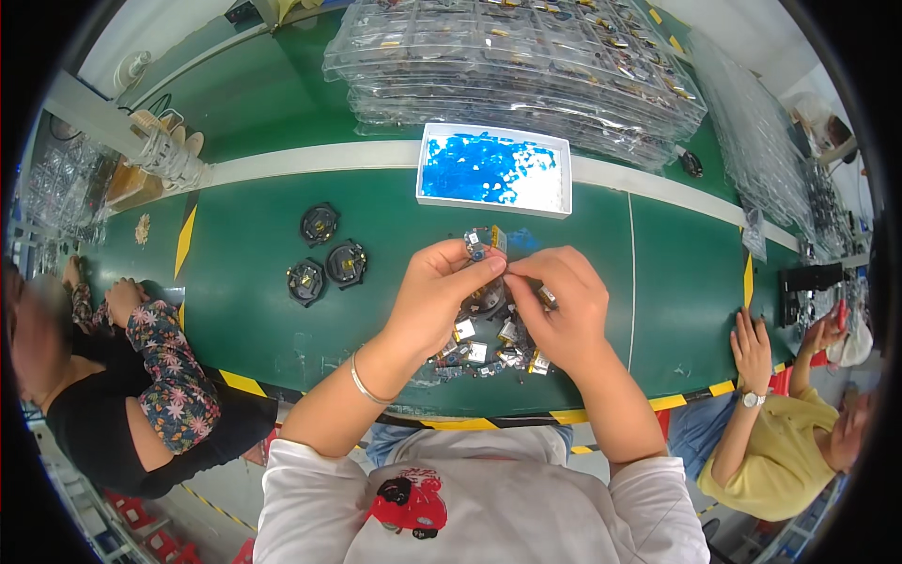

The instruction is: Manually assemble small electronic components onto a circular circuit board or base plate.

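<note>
My left hand (440, 287) pinches a small blue circuit board (475, 246) between thumb and fingers, with a yellow-edged silver battery (499, 240) beside it. The fingertips of my right hand (571, 310) are pressed together against the left thumb tip; whatever is between them is too small to make out. Below the hands, partly hidden, lies a round black housing (486, 301). Nearer me on the green table is a loose pile of small boards and silver batteries (477, 352). Thin blue film scraps (522, 239) lie just beyond my fingers.
Three round black housings (346, 264) rest to the left. A shallow white box (550, 209) holding blue film pieces stands ahead, before stacked clear plastic trays (526, 89). People sit on both sides, with a patterned sleeve (169, 367) at left and a watch-wearing hand (750, 352) at right.
</note>
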Action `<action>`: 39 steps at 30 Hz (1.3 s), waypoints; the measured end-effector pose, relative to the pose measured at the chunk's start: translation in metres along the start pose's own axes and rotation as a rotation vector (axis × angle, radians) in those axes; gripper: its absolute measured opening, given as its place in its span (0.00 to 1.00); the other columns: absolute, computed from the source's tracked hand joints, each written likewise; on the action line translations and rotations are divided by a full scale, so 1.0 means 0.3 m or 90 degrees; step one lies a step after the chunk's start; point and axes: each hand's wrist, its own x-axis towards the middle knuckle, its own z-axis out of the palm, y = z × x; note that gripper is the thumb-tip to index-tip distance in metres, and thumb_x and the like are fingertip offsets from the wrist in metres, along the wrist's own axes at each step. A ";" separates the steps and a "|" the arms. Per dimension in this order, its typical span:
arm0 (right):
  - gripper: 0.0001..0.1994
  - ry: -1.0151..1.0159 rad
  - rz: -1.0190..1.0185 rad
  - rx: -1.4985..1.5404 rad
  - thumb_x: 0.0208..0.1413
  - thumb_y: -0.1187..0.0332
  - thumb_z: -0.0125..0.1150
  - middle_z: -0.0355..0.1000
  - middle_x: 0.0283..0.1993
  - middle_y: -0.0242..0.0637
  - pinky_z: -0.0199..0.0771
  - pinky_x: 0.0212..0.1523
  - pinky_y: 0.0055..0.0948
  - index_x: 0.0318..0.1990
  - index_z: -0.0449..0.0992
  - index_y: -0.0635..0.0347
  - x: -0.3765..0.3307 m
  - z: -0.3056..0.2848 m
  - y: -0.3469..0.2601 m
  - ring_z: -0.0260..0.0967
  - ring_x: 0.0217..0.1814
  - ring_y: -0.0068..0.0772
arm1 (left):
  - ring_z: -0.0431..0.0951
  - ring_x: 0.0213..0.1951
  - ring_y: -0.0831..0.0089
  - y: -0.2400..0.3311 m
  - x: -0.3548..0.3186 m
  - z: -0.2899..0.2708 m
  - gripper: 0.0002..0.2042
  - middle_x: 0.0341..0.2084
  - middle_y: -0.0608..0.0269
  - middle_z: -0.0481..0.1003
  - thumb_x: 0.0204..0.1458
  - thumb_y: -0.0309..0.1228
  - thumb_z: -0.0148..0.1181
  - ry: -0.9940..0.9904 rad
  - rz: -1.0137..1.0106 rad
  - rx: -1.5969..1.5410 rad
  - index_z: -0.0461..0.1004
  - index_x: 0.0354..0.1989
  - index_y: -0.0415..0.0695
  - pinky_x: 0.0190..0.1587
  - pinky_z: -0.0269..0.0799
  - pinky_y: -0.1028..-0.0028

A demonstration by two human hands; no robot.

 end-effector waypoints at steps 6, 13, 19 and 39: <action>0.07 -0.010 -0.020 0.044 0.39 0.83 0.62 0.72 0.28 0.38 0.70 0.29 0.27 0.28 0.75 0.62 0.002 -0.005 0.018 0.70 0.29 0.35 | 0.76 0.35 0.80 -0.002 0.004 -0.008 0.05 0.32 0.62 0.78 0.50 0.22 0.61 -0.011 -0.028 -0.047 0.77 0.36 0.37 0.39 0.71 0.80; 0.07 -0.007 -0.018 -0.077 0.39 0.83 0.61 0.71 0.29 0.39 0.70 0.33 0.31 0.28 0.75 0.62 0.020 -0.014 0.139 0.69 0.32 0.38 | 0.78 0.29 0.72 0.033 0.009 -0.006 0.05 0.29 0.59 0.77 0.51 0.23 0.60 -0.057 -0.014 0.006 0.75 0.35 0.35 0.35 0.74 0.76; 0.08 -0.062 -0.054 -0.174 0.41 0.82 0.58 0.71 0.31 0.39 0.69 0.36 0.34 0.31 0.77 0.62 0.029 -0.036 0.141 0.68 0.35 0.40 | 0.79 0.28 0.71 0.068 0.017 -0.050 0.03 0.26 0.59 0.76 0.52 0.24 0.60 0.021 0.049 0.016 0.73 0.32 0.38 0.33 0.75 0.76; 0.06 0.003 0.214 0.204 0.43 0.83 0.61 0.73 0.33 0.37 0.71 0.36 0.22 0.31 0.75 0.66 -0.016 -0.020 0.012 0.71 0.34 0.24 | 0.77 0.42 0.71 0.072 -0.033 0.025 0.15 0.45 0.56 0.73 0.53 0.17 0.48 -0.069 -0.039 0.097 0.68 0.49 0.36 0.38 0.82 0.70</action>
